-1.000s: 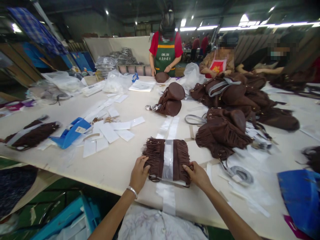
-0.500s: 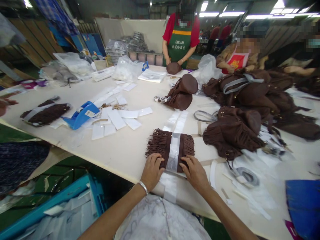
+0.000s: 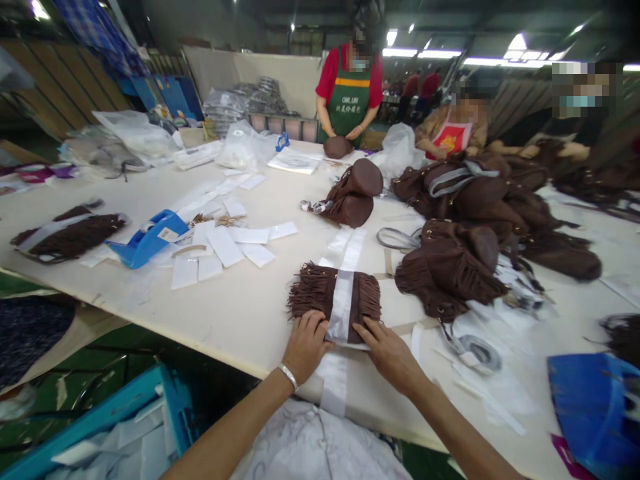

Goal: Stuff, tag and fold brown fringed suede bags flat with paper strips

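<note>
A flat brown fringed bag (image 3: 320, 293) lies on the table in front of me. A shiny whitish strip (image 3: 343, 293) runs down its middle, from far edge to near edge. My left hand (image 3: 306, 343) grips the left part of the bag's near edge, fingers bent over the top. On the right part of that edge, my right hand (image 3: 383, 343) holds on the same way, just beyond the strip. Both thumbs sit low at the edge and are partly hidden. Another white strip (image 3: 334, 383) hangs over the table's front edge between my arms.
A blue tape dispenser (image 3: 147, 239) and white cards (image 3: 225, 245) lie left, near another fringed bag (image 3: 70, 233). Brown bags (image 3: 450, 263) are heaped at right. A second blue dispenser (image 3: 585, 407) stands near right. A teal crate (image 3: 173, 407) is below left. Co-workers (image 3: 345, 93) stand across the table.
The view has turned slightly to the right, so things appear farther left. Both hands stay on the bag's near edge, with the fingers shifted only a little.
</note>
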Demonstrator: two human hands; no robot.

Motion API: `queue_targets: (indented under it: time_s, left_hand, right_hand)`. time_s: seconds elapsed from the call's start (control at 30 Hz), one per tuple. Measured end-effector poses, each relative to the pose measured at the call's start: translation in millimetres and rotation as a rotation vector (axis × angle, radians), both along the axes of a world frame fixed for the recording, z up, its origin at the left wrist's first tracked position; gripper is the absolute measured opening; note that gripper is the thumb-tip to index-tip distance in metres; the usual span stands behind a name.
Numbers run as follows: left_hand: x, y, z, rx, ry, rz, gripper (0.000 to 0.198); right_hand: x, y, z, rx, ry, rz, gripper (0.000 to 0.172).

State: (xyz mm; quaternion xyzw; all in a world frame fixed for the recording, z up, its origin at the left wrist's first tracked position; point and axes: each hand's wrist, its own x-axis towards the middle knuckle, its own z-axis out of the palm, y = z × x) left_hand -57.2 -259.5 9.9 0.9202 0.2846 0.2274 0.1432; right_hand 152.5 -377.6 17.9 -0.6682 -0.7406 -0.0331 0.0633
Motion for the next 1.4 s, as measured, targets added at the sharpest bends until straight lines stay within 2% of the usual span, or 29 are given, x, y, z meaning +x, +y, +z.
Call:
queue_targets:
  time_s: [0.13, 0.27, 0.33, 0.4, 0.47, 0.57, 0.67, 0.8, 0.9, 1.0, 1.1, 1.17, 1.23, 1.3, 1.4]
  left_hand:
    - [-6, 2, -2.1, 0.031, 0.01, -0.023, 0.038]
    - [-21, -4, 5.7, 0.048, 0.019, -0.017, 0.053]
    - [-23, -8, 15.7, 0.077, -0.02, 0.07, 0.061]
    - [-18, -10, 26.0, 0.118, -0.058, 0.144, 0.064]
    - [-4, -7, 32.6, 0.149, -0.042, 0.122, 0.063]
    - [21, 6, 31.8, 0.158, 0.035, 0.023, 0.062]
    - [35, 19, 19.8, 0.138, 0.09, 0.022, 0.065]
    - [38, 27, 0.0, 0.107, 0.13, 0.067, 0.072]
    - [34, 28, -1.2, 0.06, 0.137, 0.062, 0.074]
    - [37, 40, 15.1, -0.007, 0.114, 0.053, 0.073]
    - [53, 68, 34.0, -0.015, 0.078, 0.022, 0.066]
    - [68, 91, 38.0, 0.004, 0.085, -0.044, 0.06]
    - [81, 112, 32.8, 0.006, 0.125, -0.094, 0.057]
    - [88, 127, 21.1, -0.002, 0.162, -0.116, 0.058]
    - [89, 138, 1.7, -0.011, 0.171, -0.118, 0.061]
  right_hand:
    - [0, -7, -2.0, 0.012, 0.02, -0.025, 0.064]
    - [8, -10, 23.5, -0.076, 0.178, 0.04, 0.073]
    - [14, -2, 38.9, -0.082, 0.271, 0.026, 0.065]
    - [15, 11, 44.3, 0.013, 0.308, -0.087, 0.051]
    - [11, 24, 35.0, 0.146, 0.266, -0.18, 0.048]
    - [1, 32, 3.3, 0.23, 0.145, -0.163, 0.057]
    - [-3, 29, -25.9, 0.229, 0.072, -0.138, 0.067]
    - [1, 24, -44.3, 0.24, 0.03, -0.103, 0.072]
    - [4, 22, -45.2, 0.242, 0.009, -0.086, 0.072]
    - [8, 27, -29.9, 0.213, 0.026, -0.091, 0.07]
    - [14, 53, -4.8, 0.216, 0.11, -0.225, 0.062]
    - [17, 80, 4.6, 0.255, 0.176, -0.359, 0.058]
    - [19, 107, 1.7, 0.272, 0.21, -0.425, 0.059]
    - [20, 124, -11.4, 0.252, 0.211, -0.426, 0.061]
    - [22, 131, -32.9, 0.223, 0.202, -0.429, 0.065]
